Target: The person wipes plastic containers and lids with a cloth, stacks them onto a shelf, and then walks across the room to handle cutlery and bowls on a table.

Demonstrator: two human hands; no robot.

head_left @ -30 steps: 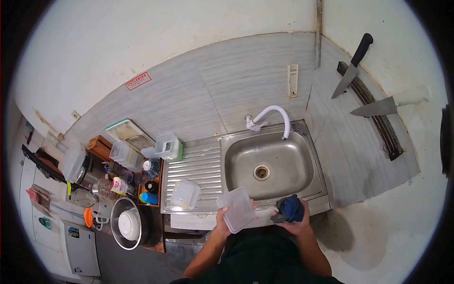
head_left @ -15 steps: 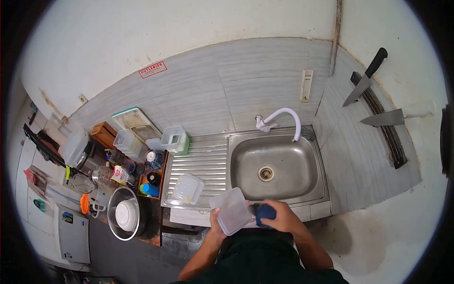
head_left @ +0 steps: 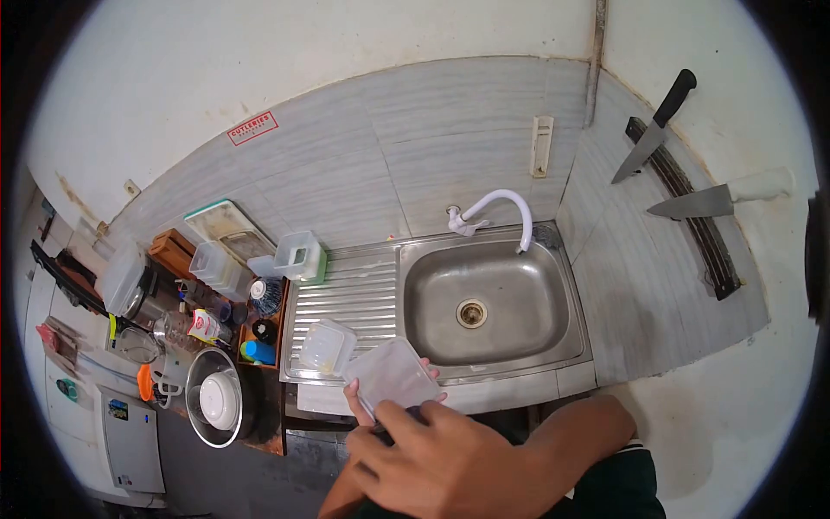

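A translucent square plastic container [head_left: 391, 375] is held up over the front edge of the counter. My left hand [head_left: 356, 403] grips it from beneath, its fingers showing at both sides. My right hand [head_left: 424, 454] reaches across in front, bent over a dark cloth [head_left: 413, 415] at the container's near edge; most of the cloth is hidden under the fingers. Just behind the container, a clear plastic box [head_left: 328, 346] lies on the ribbed drainboard [head_left: 350, 290].
The steel sink [head_left: 484, 285] has a white curved faucet [head_left: 501, 197]. Two knives hang on a wall rack [head_left: 683, 203] at the right. At the left are a metal basin [head_left: 197, 406] with a white bowl [head_left: 220, 400], plastic containers [head_left: 220, 270], bottles and a cutting board [head_left: 230, 227].
My right hand has come across to the left with the dark cloth, onto the container's near edge. The container in my left hand has moved left in view and tilted.
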